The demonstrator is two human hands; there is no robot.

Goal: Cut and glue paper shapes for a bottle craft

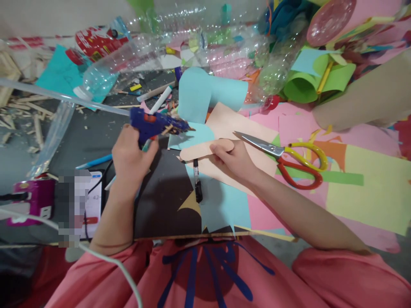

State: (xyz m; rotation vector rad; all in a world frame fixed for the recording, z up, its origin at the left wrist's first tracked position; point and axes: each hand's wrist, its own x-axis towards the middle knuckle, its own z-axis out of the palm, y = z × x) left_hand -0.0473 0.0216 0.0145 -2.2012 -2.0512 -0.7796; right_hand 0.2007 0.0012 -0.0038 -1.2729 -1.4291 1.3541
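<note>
Wrapped around the handle of a blue hot glue gun [143, 122], my left hand [128, 152] keeps the tool raised, its nozzle pointing right. Wood bits appear stuck along the gun's front. My right hand [233, 158] pinches a rounded strip of peach paper [199, 149] between thumb and fingers. The strip lies level below the nozzle, apart from it. Behind the gun, a light blue paper piece [194, 92] stands curled up. Beneath the strip is a black marker [197, 184]. Scissors [279, 154] with a yellow and a red handle rest right of my right hand.
Clear plastic bottles [112, 64] crowd the back. A green paper roll [303, 83] and a brown cardboard tube [366, 94] are at the right. A phone [93, 205] and a purple box [38, 196] with a cable sit at the left. Wood scraps [38, 128] litter the far left.
</note>
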